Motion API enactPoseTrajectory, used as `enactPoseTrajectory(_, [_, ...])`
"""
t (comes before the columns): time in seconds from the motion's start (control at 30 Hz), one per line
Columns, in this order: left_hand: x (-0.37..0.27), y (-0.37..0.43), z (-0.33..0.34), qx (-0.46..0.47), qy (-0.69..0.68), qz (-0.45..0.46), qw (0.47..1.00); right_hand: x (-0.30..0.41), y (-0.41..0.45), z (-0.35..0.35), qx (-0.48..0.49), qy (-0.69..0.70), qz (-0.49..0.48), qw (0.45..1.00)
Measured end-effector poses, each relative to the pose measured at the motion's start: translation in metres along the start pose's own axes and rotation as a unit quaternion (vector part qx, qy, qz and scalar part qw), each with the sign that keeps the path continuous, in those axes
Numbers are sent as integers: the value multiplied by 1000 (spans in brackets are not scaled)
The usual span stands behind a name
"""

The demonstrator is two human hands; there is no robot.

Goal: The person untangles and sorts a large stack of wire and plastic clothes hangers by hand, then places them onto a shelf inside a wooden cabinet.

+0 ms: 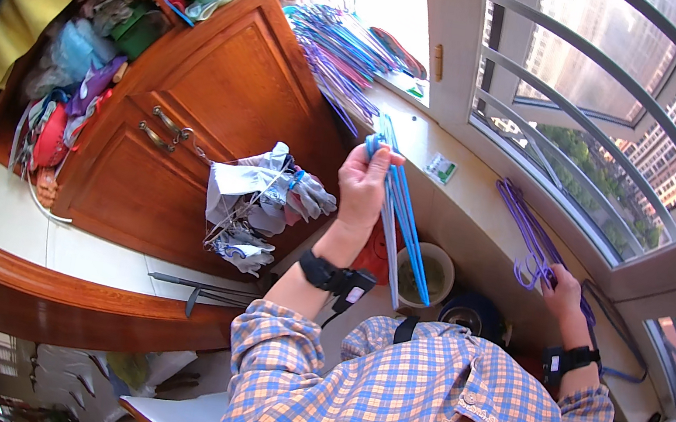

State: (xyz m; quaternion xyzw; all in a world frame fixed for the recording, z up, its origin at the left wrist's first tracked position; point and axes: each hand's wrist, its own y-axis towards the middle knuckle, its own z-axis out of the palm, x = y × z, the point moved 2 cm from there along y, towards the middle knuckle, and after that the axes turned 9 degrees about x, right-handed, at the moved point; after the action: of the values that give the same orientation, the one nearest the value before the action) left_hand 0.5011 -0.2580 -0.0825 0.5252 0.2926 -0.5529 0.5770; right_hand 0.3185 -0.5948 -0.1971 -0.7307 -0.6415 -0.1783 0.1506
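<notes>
My left hand (363, 185) is raised in the middle, closed around several blue clothes hangers (408, 222) near their hooks; the hangers slant down in front of me. My right hand (560, 291) grips purple clothes hangers (525, 224) at their hook end, low over the windowsill at the right. A large pile of blue and purple hangers (344, 46) lies at the far end of the sill, beyond my left hand. Both wrists wear black bands.
Gloves and cloths (260, 199) hang from the handle of a wooden cabinet (215, 105) on the left. A small packet (441, 168) lies on the windowsill (477, 213). Below the sill stands a pale bucket (435, 266). Barred windows are at the right; a dark strap (617, 373) rests near my right hand.
</notes>
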Motion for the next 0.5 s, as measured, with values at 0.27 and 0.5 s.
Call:
enactPoseTrajectory(0.27, [8,20,12,11,-20,55,998,-8,-2,24,23,-132,-34,990])
enactPoseTrajectory(0.5, [6,27,12,25,-39,88,995,-1,15,30,57,-165,43,984])
